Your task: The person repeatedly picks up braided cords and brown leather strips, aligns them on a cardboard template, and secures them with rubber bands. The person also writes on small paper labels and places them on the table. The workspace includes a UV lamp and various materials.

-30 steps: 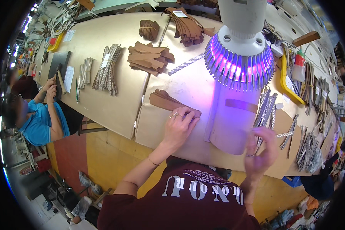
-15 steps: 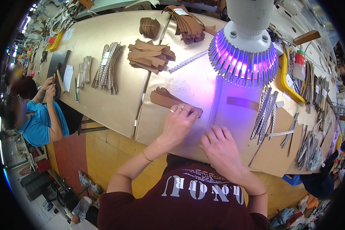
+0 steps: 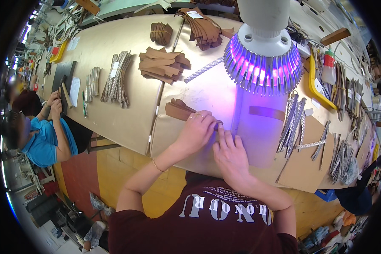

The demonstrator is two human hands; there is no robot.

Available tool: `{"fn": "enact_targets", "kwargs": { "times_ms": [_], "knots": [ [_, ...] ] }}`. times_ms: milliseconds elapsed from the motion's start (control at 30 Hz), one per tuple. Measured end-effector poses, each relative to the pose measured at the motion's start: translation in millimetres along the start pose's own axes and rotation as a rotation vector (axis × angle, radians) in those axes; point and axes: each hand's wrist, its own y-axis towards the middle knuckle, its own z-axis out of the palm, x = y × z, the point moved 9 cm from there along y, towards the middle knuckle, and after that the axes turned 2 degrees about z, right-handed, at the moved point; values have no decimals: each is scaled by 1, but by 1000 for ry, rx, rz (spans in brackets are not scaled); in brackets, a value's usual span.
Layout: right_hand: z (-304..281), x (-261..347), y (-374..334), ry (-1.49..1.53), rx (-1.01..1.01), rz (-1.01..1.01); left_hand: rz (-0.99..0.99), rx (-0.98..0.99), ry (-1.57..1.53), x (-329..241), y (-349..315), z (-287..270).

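A small fanned stack of brown leather strips (image 3: 178, 110) lies on the table before me. My left hand (image 3: 197, 129) is closed over its right end, the fingertips pinching the strips and hiding part of them. Beside it, my right hand (image 3: 231, 156) rests with its fingers stretched forward. Its index fingertip touches the strips' right end, close to the left fingers; the thumb side is partly hidden. To the right, a single brown strip (image 3: 266, 113) lies flat under the purple-lit lamp (image 3: 262, 63).
Farther off lie a loose pile of brown strips (image 3: 163, 65), a banded bundle (image 3: 161, 34) and a fanned bundle (image 3: 201, 31). Braided silvery strips (image 3: 291, 122) lie at right near brown cardboard (image 3: 311, 156). At left, a person in blue (image 3: 48, 139) holds a hammer (image 3: 67, 94).
My right hand has moved forward and left, its fingers straightening until the index fingertip meets the strips' end. My left hand stays on the strips. The whole view has shifted slightly.
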Motion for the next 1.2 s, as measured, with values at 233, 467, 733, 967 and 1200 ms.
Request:
{"fn": "enact_targets", "kwargs": {
  "times_ms": [233, 467, 733, 967, 1200],
  "knots": [
    [14, 8, 8, 139, -21, 48, -472, -561, -1072, 75, -28, -39],
    [-32, -4, 19, 319, -109, 11, -325, -1507, -608, 69, -110, -192],
    [-97, -53, -9, 1311, -372, 84, 194, -660, 115, -91, -30, -104],
    [-82, -96, -53, 1460, -458, 262, 243, -323, -428, -109, -1, -59],
    [-56, -151, -115, 1416, -530, 547, 70, 291, -1058, -109, 10, -23]
  ]
}}
